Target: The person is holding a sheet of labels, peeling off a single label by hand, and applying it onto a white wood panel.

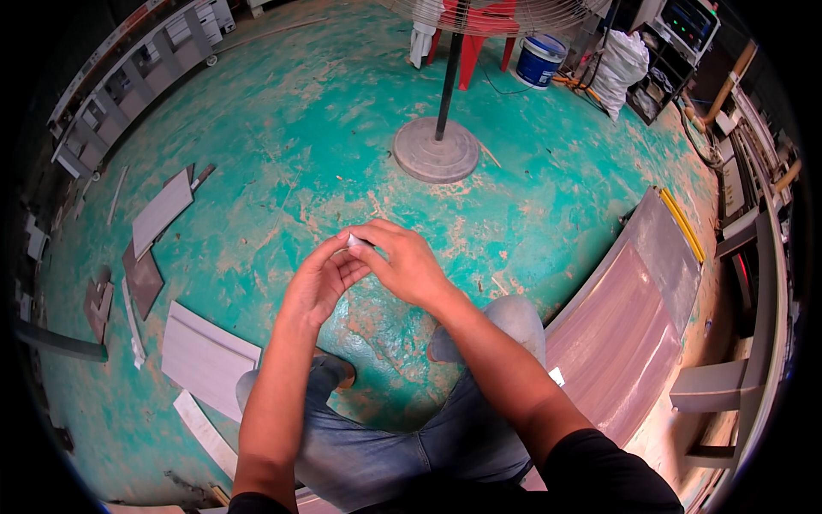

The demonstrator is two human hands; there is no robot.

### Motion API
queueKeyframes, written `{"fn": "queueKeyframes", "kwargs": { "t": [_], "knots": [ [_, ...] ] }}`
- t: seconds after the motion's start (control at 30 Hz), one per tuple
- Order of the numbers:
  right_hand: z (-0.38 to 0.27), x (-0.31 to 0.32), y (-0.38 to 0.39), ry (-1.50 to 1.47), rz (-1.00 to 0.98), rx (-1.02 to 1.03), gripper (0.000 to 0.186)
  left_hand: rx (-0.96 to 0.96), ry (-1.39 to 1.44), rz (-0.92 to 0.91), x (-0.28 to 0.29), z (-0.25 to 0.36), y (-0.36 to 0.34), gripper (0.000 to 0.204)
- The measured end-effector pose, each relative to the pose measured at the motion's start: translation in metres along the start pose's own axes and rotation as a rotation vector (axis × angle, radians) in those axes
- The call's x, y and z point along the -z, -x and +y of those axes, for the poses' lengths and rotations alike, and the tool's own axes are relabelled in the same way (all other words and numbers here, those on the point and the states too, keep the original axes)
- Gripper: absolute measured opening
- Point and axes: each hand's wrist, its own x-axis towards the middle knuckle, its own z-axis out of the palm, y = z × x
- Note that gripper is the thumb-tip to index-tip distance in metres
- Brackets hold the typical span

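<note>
Both hands meet in front of me, above the green floor and beyond my knees. Between the fingertips is a small whitish piece (355, 242), too small and too covered to name. My left hand (321, 278) pinches it from the left, its lower fingers curled loosely beneath. From the right, my right hand (402, 261) closes thumb and forefinger on the same piece, hiding part of it.
Grey panels (210, 351) and offcuts (163, 206) lie on the floor to my left. A long brown board (608, 343) is at my right. Ahead stand a fan's round base (437, 150), a blue bucket (539, 62), a red stool (473, 56) and a white sack (621, 68).
</note>
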Motion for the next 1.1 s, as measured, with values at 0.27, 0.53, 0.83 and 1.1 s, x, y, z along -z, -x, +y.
{"fn": "queueKeyframes", "kwargs": {
  "t": [0.27,0.53,0.83,1.1],
  "knots": [
    [-0.005,0.001,0.000,-0.045,0.012,-0.010,0.031,-0.084,-0.164,0.014,-0.004,0.004,0.004,0.038],
    [-0.012,0.008,-0.002,-0.098,-0.020,-0.041,0.032,-0.101,-0.241,0.013,-0.001,0.006,0.005,0.042],
    [-0.006,0.006,-0.001,-0.105,0.003,-0.031,0.031,-0.101,-0.211,0.019,-0.007,0.009,0.007,0.037],
    [-0.007,0.005,-0.002,-0.105,0.033,-0.017,0.031,-0.113,-0.230,0.013,-0.001,0.010,0.005,0.038]
  ]
}}
